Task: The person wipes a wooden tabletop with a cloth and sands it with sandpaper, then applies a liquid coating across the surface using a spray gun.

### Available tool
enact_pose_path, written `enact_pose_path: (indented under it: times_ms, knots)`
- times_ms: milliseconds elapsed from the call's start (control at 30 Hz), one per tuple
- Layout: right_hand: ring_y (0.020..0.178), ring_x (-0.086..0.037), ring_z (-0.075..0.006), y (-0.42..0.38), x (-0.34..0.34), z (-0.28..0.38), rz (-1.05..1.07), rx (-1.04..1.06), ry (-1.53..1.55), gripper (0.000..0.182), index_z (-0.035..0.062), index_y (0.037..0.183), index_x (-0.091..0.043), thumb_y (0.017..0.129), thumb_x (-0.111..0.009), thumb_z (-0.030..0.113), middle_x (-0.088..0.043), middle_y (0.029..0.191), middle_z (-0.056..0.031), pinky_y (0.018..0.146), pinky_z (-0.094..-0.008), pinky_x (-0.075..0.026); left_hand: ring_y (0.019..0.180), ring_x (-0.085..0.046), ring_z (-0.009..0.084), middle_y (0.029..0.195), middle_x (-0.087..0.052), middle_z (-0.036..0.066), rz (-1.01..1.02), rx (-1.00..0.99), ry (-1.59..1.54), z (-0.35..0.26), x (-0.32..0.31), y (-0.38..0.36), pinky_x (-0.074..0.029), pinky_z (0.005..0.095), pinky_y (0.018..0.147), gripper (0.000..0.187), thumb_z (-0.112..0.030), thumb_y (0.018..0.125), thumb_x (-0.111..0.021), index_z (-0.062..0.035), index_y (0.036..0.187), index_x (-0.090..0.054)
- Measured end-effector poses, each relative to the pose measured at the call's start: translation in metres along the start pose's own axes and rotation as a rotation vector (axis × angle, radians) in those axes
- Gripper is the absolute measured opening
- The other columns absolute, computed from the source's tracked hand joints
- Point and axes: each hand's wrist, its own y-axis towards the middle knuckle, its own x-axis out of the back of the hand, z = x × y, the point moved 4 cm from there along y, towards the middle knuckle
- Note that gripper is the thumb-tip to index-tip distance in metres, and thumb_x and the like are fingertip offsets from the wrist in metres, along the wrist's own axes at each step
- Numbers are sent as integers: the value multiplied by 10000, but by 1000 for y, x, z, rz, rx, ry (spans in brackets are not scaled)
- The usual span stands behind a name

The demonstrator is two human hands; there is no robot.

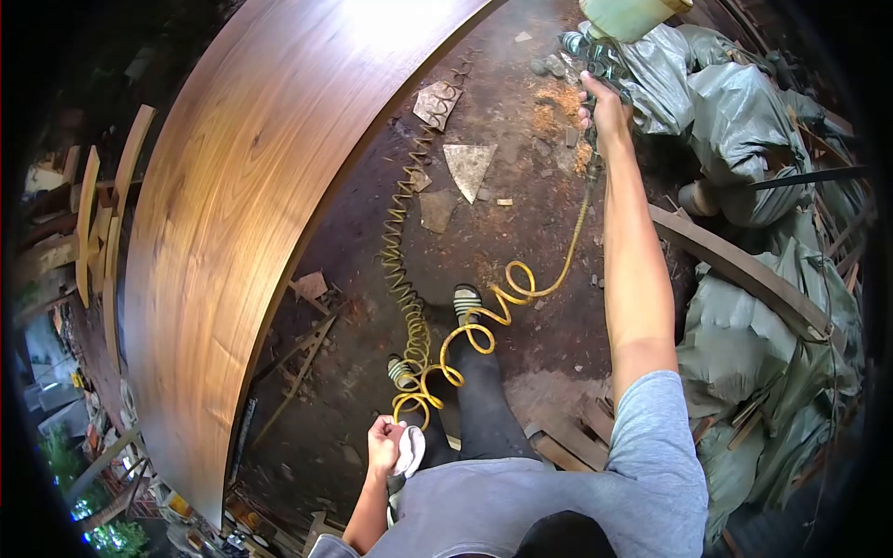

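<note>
My right hand [603, 107] is stretched far forward and wrapped round the handle of a spray gun [595, 58], which carries a pale cup [634, 13] on top. From the gun's base a yellow coiled hose [521, 282] runs back toward my body. Low in the view, my left hand [383, 446] is closed on a white cloth [410, 451], close to the hose's loops. To the left lies a large glossy wooden panel [242, 186] with a curved-looking edge. It is apart from both hands.
Grey-green plastic sheets and sacks [744, 116] are heaped at the right, with a curved wooden strip [735, 260] beside them. Broken tile pieces [468, 167] and debris lie on the dark floor [353, 242]. Wooden strips [88, 223] stand at far left. My sandalled feet are below.
</note>
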Motion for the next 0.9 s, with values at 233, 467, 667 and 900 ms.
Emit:
enact_pose_path:
  times_ms: [233, 467, 667, 900]
  knots:
    - [508, -531, -116, -25, -5, -21, 94, -43, 52, 183, 86, 989, -631, 900, -696, 233, -577, 767, -18, 419, -234, -386, 504, -464, 34, 641, -556, -43, 6, -4, -5, 9, 5, -1, -361, 230, 442, 127, -20, 924, -668, -57, 856, -567]
    - [505, -537, -119, -82, -12, -28, 95, -75, 60, 190, 85, 981, -620, 896, -708, 230, -591, 765, -29, 418, -241, -399, 538, -468, 29, 658, -555, -45, -5, -34, -7, 28, 51, 4, -375, 225, 474, 154, -22, 928, -662, -72, 831, -553]
    - [490, -507, -98, -134, -25, -40, 108, -77, 102, 187, 84, 927, -618, 897, -711, 243, -566, 749, -14, 408, -227, -376, 541, -466, 32, 659, -546, -44, -13, -68, -17, 40, 84, -2, -381, 229, 476, 179, -10, 926, -658, -82, 812, -540]
    - [502, -521, -97, -195, -43, -58, 136, -97, 100, 174, 88, 918, -625, 908, -704, 243, -575, 747, -19, 422, -228, -385, 550, -465, 34, 660, -524, -47, -3, -92, -5, 65, 122, -9, -383, 234, 474, 186, -9, 924, -660, -86, 814, -531]
